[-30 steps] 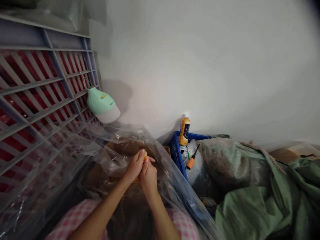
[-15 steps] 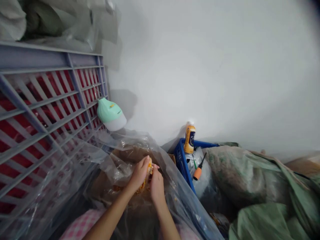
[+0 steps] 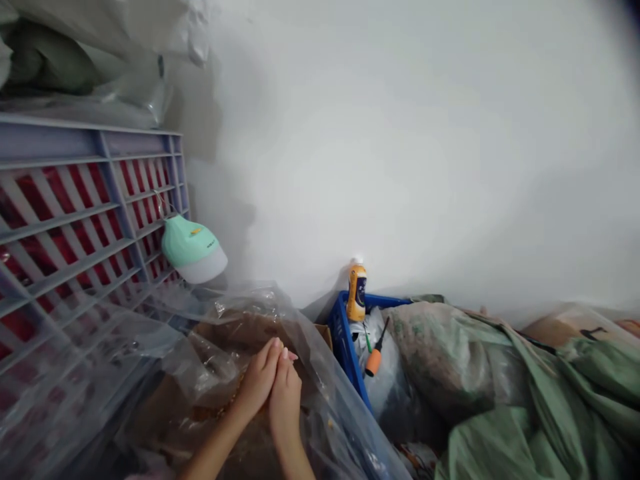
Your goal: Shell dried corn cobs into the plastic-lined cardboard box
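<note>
"What are those two up to over there?"

"The left hand (image 3: 260, 379) and right hand (image 3: 286, 393) are pressed side by side over the box (image 3: 325, 333), the one with clear plastic (image 3: 200, 377) draped in it. Looks to me like the middle of some two-handed work, one hand bearing on the other."

"And the fingers?"

"Drawn close together, tips nearly meeting at the top. Whether they're clamped on anything or just on each other, I can't tell; the backs of the hands hide the palms from here."

"So where's the thing they're working?"

"If there is one, it's between the palms, out of sight. All I can make out is some yellowish bits (image 3: 203, 412) low in the box, on the left hand's side, too dim to name."

"What would the next move call for?"

"Staying over the box, I'd say, so whatever gets let go lands inside. And minding the plastic: it slopes up near the right hand and could get caught."

"That tool (image 3: 374, 360) over there?"

"Lying in the blue crate (image 3: 341, 337) near the bottle (image 3: 357, 297), apart from both hands. No part in this, I reckon."
</note>
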Demonstrator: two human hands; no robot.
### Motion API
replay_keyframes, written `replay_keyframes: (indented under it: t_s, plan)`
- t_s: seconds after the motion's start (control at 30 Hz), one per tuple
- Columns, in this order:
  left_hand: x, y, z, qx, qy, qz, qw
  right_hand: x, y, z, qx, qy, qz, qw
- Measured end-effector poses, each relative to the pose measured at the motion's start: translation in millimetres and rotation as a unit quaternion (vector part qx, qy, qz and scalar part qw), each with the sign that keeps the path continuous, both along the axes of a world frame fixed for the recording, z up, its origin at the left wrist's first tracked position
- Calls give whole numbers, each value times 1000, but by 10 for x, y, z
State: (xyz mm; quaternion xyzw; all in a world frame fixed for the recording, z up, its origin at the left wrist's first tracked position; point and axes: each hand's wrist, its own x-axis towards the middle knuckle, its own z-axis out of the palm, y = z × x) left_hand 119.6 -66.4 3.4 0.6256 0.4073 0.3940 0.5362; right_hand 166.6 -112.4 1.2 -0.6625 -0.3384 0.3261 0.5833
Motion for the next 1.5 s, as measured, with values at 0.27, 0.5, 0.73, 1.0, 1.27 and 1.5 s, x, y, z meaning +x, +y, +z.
replay_keyframes:
  t_s: [0.27, 0.5, 0.73, 1.0, 1.27, 1.5]
  plan:
    - [42, 46, -22, -66, -60, 12, 996, 70, -33, 15, 1, 73, 7, 997]
    - [71, 75, -33, -36, -23, 14, 999, 135, -8, 119, 9, 78, 63, 995]
    - [112, 46, -14, -23, -9, 0, 1000, 54, 14, 59, 7, 35, 9, 999]
    - [102, 83, -47, -130, -81, 31, 988, 10, -6, 32, 8, 10, -7, 1000]
    - [27, 114, 147, -282, -215, 85, 931, 84, -45, 148, -5, -29, 57, 998]
    - [-109, 158, 156, -242, -194, 88, 947, 31, -112, 142, -19, -161, 143, 976]
